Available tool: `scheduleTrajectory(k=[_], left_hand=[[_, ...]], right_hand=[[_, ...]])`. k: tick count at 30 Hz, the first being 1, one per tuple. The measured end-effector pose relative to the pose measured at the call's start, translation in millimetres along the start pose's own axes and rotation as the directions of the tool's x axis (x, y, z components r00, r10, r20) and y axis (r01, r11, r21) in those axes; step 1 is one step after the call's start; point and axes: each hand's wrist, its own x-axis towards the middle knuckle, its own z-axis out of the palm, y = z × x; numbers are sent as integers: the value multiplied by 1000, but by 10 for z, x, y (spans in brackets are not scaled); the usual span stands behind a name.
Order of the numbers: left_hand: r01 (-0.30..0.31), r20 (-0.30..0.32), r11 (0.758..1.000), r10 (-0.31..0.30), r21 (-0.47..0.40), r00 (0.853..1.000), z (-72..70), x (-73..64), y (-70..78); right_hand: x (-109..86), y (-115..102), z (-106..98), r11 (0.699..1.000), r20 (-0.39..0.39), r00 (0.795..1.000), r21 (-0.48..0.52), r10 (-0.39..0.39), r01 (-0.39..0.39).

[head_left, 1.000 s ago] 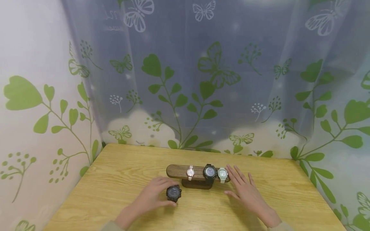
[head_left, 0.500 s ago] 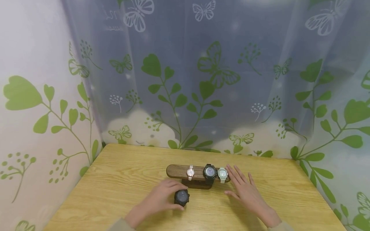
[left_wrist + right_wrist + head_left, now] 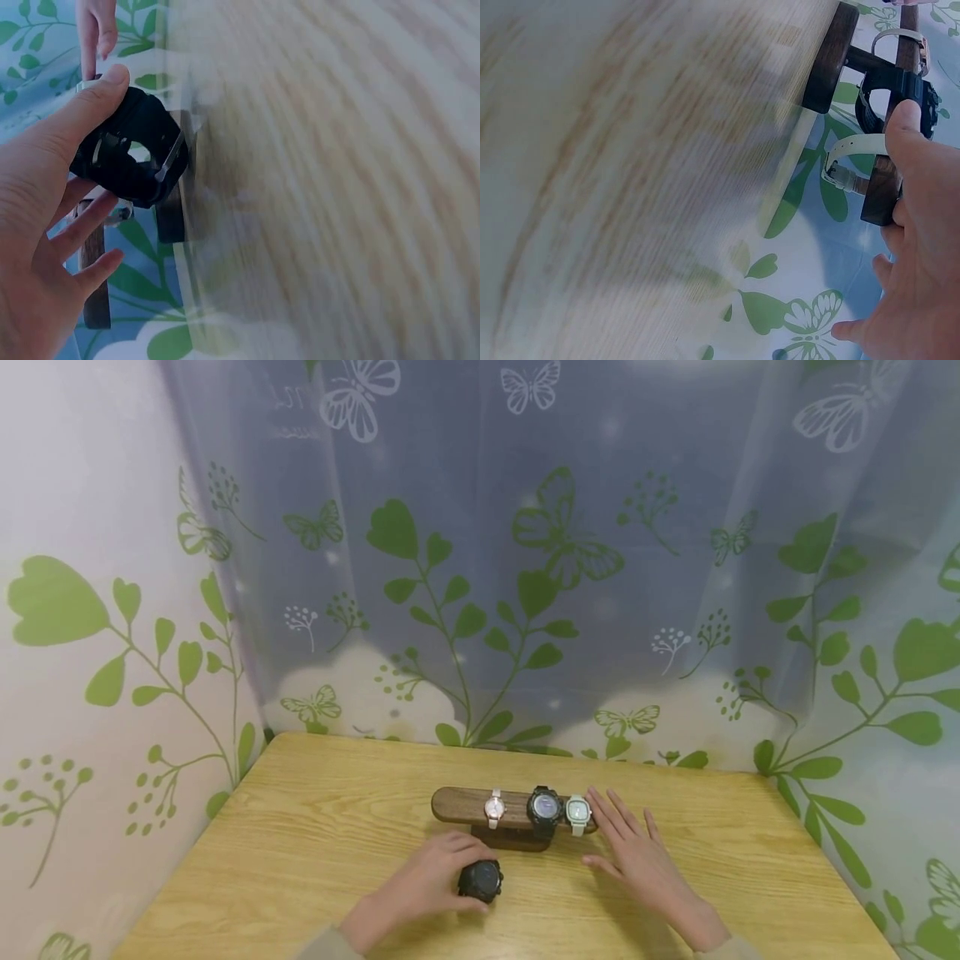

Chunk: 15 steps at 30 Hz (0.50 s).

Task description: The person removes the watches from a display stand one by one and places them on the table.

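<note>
My left hand (image 3: 427, 878) grips a black wristwatch (image 3: 481, 882) between thumb and fingers, in front of a dark wooden watch stand (image 3: 456, 805). In the left wrist view the strap of this watch (image 3: 120, 176) forms a closed loop. Three watches sit around the stand's bar: a small one with a pale strap (image 3: 494, 810), a bulky black one (image 3: 545, 807) and a square pale green one (image 3: 578, 811). At the bar's right end lies my right hand (image 3: 645, 867), its fingers extended beside the green watch. Whether its fingertips press the bar is unclear.
A light wooden table (image 3: 315, 802) carries the stand, whose base (image 3: 510, 838) shows under the bar. Behind and at both sides hangs a curtain (image 3: 480, 568) printed with green leaves and butterflies. Table surface extends left of the left hand and right of the right hand.
My left hand has moved right and slightly nearer with the black wristwatch, which has turned a little. The right hand, the stand and its three watches have stayed put.
</note>
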Motion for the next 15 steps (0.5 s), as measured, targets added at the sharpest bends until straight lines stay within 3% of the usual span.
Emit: scheduleTrajectory(k=[9,15], left_hand=[[-58,13,998,58,17,998,63,63,83],[-64,14,997,64,40,998,125,82,104]], right_hand=[[4,2,2,1000,7,1000,-6,3,-3],[0,-2,5,1000,15,1000,26,12,-13]])
